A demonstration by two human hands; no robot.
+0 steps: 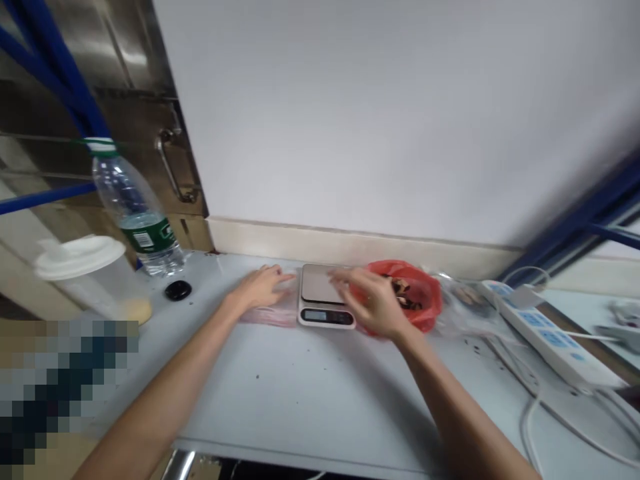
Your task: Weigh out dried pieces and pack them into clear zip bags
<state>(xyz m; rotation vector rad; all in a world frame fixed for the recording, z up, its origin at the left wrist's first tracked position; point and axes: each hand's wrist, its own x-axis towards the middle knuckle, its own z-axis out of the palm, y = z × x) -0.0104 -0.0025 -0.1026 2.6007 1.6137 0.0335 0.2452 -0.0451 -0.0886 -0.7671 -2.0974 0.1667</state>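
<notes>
A small digital scale (321, 283) with a beige top and a lit display lies on the table near the wall. Left of it, my left hand (263, 288) rests with fingers apart on a flat stack of clear, pinkish plastic bags (270, 316). My right hand (373, 300) hovers over the scale's right side, slightly blurred. Its fingers are loosely bent, thumb apart from them, and I make out nothing between them. Partly behind that hand sits an open red plastic bag (431, 300) holding dark brown, dried-looking pieces (401, 287).
Right of the red bag lie a clear plastic bag (465, 297) and a white power strip (545, 333) with cables. On the left stand a water bottle (147, 230) and a lidded plastic cup (95, 287), near a black cap (178, 290). A white wall (375, 120) rises behind.
</notes>
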